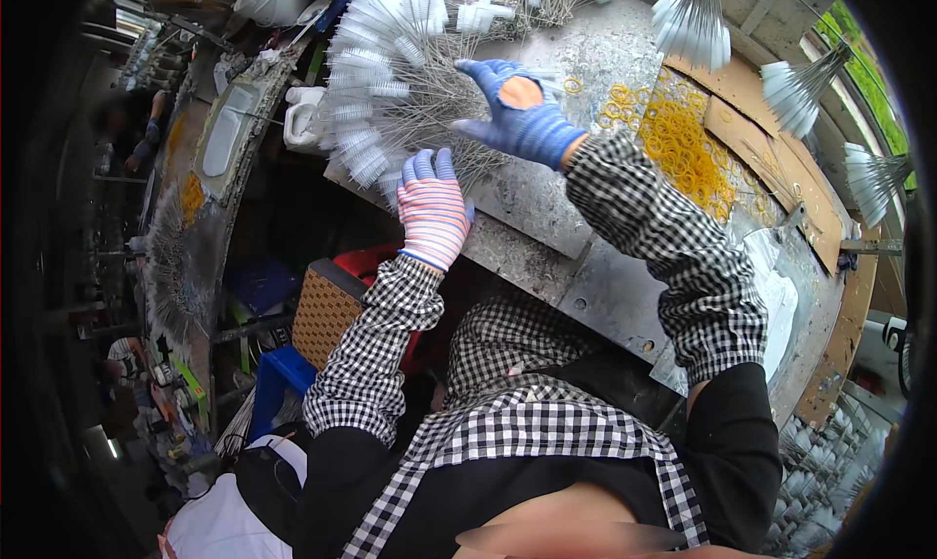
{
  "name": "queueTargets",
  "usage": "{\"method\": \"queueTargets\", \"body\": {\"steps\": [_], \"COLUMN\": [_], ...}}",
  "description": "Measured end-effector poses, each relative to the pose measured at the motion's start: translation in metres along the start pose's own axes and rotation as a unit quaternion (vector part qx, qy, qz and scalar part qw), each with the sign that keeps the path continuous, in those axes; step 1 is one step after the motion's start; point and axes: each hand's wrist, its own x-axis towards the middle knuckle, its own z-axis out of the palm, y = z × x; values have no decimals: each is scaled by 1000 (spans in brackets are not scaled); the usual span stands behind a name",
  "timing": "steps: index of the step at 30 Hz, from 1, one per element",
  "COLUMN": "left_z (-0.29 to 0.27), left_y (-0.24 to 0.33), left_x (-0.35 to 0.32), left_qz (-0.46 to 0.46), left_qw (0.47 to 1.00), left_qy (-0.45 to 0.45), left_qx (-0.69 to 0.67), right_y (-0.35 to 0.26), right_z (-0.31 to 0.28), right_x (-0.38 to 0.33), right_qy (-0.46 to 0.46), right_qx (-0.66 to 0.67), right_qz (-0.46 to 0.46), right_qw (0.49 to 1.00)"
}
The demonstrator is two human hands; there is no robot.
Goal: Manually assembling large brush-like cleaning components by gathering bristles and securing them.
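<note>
My left hand (431, 208), in a pink-and-white striped glove with blue fingertips, lies palm down on the wire stems of a fan of white-tipped wire brushes (376, 100) spread on the grey metal worktop (547, 208). My right hand (517, 115), in a blue glove, hovers with spread fingers over the stems at the right side of the same fan. Neither hand visibly grips anything. Both forearms wear black-and-white checked sleeves.
A heap of yellow rubber bands (678, 144) lies on the worktop to the right. More bundled white brushes (693, 27) (795, 91) (872, 179) stand along the far right edge. A woven stool (322, 315) and blue crate (278, 379) sit below left.
</note>
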Motion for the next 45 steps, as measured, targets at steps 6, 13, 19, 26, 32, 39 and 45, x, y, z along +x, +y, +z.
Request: {"method": "queueTargets", "body": {"steps": [6,13,19,26,32,39,45], "left_z": [16,-25,-23,-26,-12,42,25], "left_y": [-12,-11,-12,-26,-24,0,-9], "left_x": [3,33,24,25,47,-8,-35], "left_qz": [-4,1,-27,-25,58,128,81], "left_qw": [999,992,994,996,986,990,995], "left_qy": [30,-94,-91,-70,-139,2,-27], "left_qx": [42,90,53,57,69,52,49], "right_y": [-40,1,15,3,-30,-27,26], "right_z": [60,53,55,49,40,75,83], "right_x": [29,76,74,73,80,40,17], "right_qy": [12,-130,-139,-157,-227,-173,-38], "right_qx": [-180,-180,-165,-157,-45,-225,-131], "right_qz": [89,43,74,101,197,169,4], "right_qw": [980,974,974,970,953,944,991]}}
